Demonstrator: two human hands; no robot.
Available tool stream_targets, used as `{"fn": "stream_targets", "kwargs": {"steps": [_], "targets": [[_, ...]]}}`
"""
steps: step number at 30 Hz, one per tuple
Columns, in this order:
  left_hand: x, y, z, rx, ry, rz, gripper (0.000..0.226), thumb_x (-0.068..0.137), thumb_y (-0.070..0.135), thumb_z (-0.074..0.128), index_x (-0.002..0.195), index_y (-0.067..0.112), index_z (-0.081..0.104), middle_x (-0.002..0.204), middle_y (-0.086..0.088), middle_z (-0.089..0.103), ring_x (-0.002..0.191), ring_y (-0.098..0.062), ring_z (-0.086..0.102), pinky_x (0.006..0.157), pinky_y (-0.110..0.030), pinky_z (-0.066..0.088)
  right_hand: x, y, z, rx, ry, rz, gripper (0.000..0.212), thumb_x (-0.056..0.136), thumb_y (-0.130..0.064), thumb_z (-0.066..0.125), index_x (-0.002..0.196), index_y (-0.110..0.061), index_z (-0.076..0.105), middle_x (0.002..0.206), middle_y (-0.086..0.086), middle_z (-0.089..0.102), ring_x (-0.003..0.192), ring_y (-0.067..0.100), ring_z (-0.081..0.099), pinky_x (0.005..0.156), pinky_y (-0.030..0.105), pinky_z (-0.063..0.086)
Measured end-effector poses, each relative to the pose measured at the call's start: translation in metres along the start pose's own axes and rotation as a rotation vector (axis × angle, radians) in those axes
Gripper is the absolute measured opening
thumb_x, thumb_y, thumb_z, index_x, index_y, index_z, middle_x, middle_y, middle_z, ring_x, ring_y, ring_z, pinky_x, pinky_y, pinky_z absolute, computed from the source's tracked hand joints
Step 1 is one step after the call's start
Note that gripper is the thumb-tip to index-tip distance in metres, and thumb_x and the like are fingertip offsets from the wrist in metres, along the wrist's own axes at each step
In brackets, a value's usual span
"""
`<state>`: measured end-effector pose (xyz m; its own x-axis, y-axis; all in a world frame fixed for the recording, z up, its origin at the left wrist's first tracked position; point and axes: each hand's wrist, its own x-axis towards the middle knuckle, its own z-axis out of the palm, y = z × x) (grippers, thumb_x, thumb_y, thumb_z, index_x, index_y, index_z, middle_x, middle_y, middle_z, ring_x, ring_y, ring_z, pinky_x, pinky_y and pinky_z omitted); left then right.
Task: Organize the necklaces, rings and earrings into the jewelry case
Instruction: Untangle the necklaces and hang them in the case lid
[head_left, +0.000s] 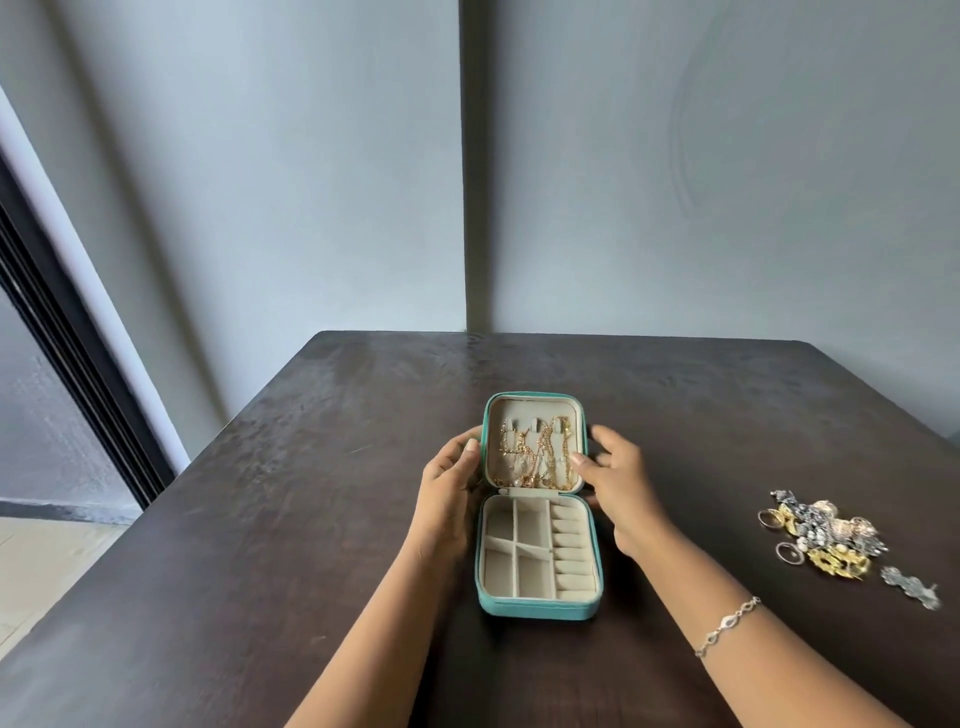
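One teal jewelry case (535, 608) was laid open in the middle of the dark table (311, 519). Its lid was gripped at both sides by two hands. The left hand (447, 493) was curled round the left edge, and the right hand (618, 483) round the right edge, with its thumb on the inside. Gold necklaces (535, 452) were hung in the lid, too tangled to be counted. Four small boxes and one row of ring rolls were seen in the bottom half. One heap of rings and earrings (821, 535) was seen well off to the right, with one silver piece (909, 587) just beside it. One bracelet (727, 623) was worn on the right wrist. No words could be read.
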<state>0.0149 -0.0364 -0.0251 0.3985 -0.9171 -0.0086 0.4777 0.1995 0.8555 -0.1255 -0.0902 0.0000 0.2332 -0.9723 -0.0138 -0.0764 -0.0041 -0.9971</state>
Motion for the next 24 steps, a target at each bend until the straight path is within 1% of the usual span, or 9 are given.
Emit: {"fn": "stream_targets", "kwargs": {"steps": [4,6,9,14,17,19,21,23,24], "targets": [[-0.015,-0.009,0.018,0.021,-0.02,-0.053,0.024,0.096,0.005,0.038,0.105,0.004,0.061,0.077,-0.007,0.071,0.066,-0.014,0.068,0.06,-0.024,0.056,-0.005,-0.003,-0.024,0.017,0.049,0.001,0.042,0.09,0.007,0.046,0.131,0.0,0.041,0.089,0.007,0.059,0.082,0.022,0.06,0.062,0.023,0.047],[-0.024,-0.013,0.028,0.028,-0.03,-0.073,0.023,0.095,0.004,0.04,0.106,0.004,0.06,0.076,-0.006,0.071,0.064,-0.013,0.067,0.059,-0.023,0.055,-0.008,-0.003,-0.035,0.024,0.065,-0.004,0.044,0.09,0.006,0.046,0.133,-0.001,0.039,0.097,0.013,0.06,0.09,0.026,0.059,0.066,0.025,0.047],[-0.034,-0.019,0.042,0.032,-0.034,-0.111,0.022,0.093,0.002,0.043,0.109,0.004,0.059,0.082,-0.009,0.07,0.065,-0.013,0.066,0.06,-0.024,0.056,-0.012,0.0,-0.049,0.011,0.078,-0.017,0.042,0.09,0.006,0.046,0.131,0.0,0.042,0.104,0.019,0.061,0.085,0.021,0.057,0.065,0.025,0.046],[-0.041,-0.031,0.053,0.077,-0.045,-0.087,0.035,0.082,-0.013,0.047,0.108,0.007,0.059,0.092,-0.009,0.068,0.073,-0.015,0.067,0.066,-0.025,0.055,-0.017,0.006,-0.066,0.013,0.092,-0.031,0.039,0.09,0.006,0.046,0.129,0.001,0.043,0.098,0.014,0.06,0.083,0.019,0.056,0.063,0.023,0.046],[-0.043,-0.036,0.055,0.122,-0.058,-0.048,0.048,0.063,-0.01,0.05,0.106,0.011,0.059,0.095,-0.008,0.068,0.083,-0.017,0.066,0.07,-0.025,0.054,-0.018,0.008,-0.072,-0.018,0.105,-0.063,0.032,0.09,0.007,0.046,0.122,0.002,0.048,0.104,0.023,0.063,0.083,0.022,0.059,0.073,0.036,0.051],[-0.044,-0.04,0.055,0.143,-0.061,-0.024,0.052,0.062,-0.012,0.048,0.107,0.012,0.059,0.101,-0.009,0.067,0.091,-0.019,0.065,0.073,-0.025,0.054,-0.019,0.012,-0.074,-0.046,0.1,-0.076,0.028,0.09,0.006,0.046,0.117,0.003,0.05,0.098,0.023,0.064,0.087,0.026,0.06,0.083,0.045,0.049],[-0.046,-0.043,0.054,0.16,-0.069,0.006,0.056,0.06,-0.01,0.047,0.11,0.012,0.058,0.108,-0.01,0.066,0.098,-0.02,0.064,0.077,-0.027,0.053,-0.02,0.016,-0.076,-0.067,0.06,-0.093,0.021,0.09,0.005,0.046,0.107,-0.004,0.056,0.087,0.015,0.063,0.085,0.024,0.058,0.079,0.039,0.047],[-0.048,-0.045,0.052,0.196,-0.07,0.044,0.056,0.065,-0.014,0.046,0.113,0.013,0.058,0.112,-0.009,0.066,0.104,-0.021,0.062,0.081,-0.027,0.052,-0.022,0.019,-0.077,-0.071,0.038,-0.116,0.026,0.091,0.004,0.045,0.093,-0.018,0.059,0.086,0.012,0.062,0.084,0.023,0.056,0.077,0.035,0.044],[-0.048,-0.047,0.051,0.222,-0.065,0.064,0.056,0.07,-0.019,0.043,0.113,0.014,0.058,0.112,-0.007,0.066,0.105,-0.02,0.062,0.082,-0.026,0.051,-0.023,0.02,-0.077,-0.067,0.035,-0.129,0.029,0.091,0.005,0.044,0.094,-0.02,0.059,0.088,0.013,0.062,0.085,0.022,0.055,0.078,0.035,0.044]]}}
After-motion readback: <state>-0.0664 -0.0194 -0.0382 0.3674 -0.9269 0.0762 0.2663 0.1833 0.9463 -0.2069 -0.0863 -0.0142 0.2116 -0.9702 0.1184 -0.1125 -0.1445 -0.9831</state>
